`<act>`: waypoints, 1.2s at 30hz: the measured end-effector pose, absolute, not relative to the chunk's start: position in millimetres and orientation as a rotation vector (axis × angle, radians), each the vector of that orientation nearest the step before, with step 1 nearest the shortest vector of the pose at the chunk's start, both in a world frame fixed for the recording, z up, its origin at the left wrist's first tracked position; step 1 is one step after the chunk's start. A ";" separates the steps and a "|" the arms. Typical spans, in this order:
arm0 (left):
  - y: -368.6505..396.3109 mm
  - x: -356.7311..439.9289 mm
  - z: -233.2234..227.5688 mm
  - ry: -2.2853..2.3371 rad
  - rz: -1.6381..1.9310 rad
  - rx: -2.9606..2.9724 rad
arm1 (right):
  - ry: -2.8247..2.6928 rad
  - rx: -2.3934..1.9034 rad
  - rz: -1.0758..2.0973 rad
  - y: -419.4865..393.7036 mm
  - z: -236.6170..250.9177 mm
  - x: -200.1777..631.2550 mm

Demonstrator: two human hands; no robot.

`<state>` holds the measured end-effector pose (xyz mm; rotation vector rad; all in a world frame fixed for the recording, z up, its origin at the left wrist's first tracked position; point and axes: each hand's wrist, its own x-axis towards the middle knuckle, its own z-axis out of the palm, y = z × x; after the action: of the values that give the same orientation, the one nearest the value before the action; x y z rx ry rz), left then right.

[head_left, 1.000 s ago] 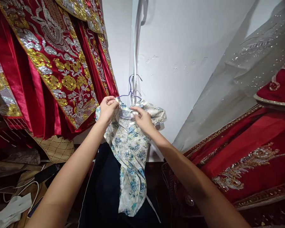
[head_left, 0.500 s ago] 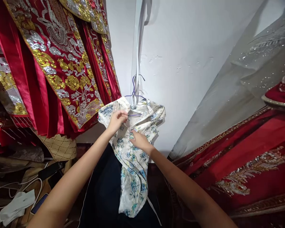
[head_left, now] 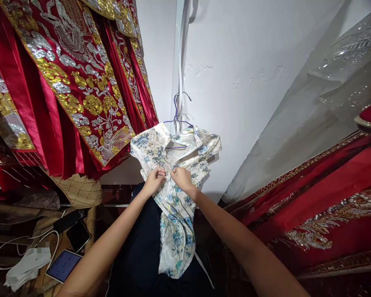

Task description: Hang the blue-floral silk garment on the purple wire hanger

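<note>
Below the collar (head_left: pixel 163 133), the left hand (head_left: pixel 154 180), now lowered, and right hand (head_left: pixel 181 178) pinch the floral garment (head_left: pixel 176 231), apparently for two-handed adjustment.

A floral blouse (head_left: pixel 174 202) hangs from a purple hanger (head_left: pixel 176 119). On the blouse's upper front, the left hand (head_left: pixel 156 179) and right hand (head_left: pixel 180 177) pinch the fabric, close together. Left of the blouse hangs a red embroidered gown (head_left: pixel 92 103); behind it stands a white wall (head_left: pixel 235 41); to its right drapes sheer glittering fabric (head_left: pixel 297 115).
</note>
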<state>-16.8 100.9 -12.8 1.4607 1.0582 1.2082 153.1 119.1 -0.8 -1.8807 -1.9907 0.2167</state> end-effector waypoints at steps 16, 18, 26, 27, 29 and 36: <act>89.8 -2.3 -35.4 1.102 1.161 1.628 | -1.903 -1.900 0.176 121.5 -7.3 155.2; 88.2 -3.5 -35.9 1.123 1.159 1.654 | -1.901 -1.885 0.189 118.5 -6.7 155.5; 68.1 0.5 -28.0 1.191 1.167 1.855 | -2.016 -1.689 0.404 73.0 0.1 164.9; 62.9 2.7 -25.2 1.188 1.159 1.893 | -2.027 -1.660 0.450 65.2 2.2 167.8; 52.6 8.0 -19.3 1.178 1.144 1.966 | -2.008 -1.620 0.546 51.3 8.1 174.7; 40.8 25.9 -3.9 1.220 1.101 2.191 | -1.738 -1.370 1.114 35.0 32.4 186.1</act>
<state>25.9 40.8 -3.9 2.1912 1.2203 1.1007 186.1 35.0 32.4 -1.3705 -1.7377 1.1144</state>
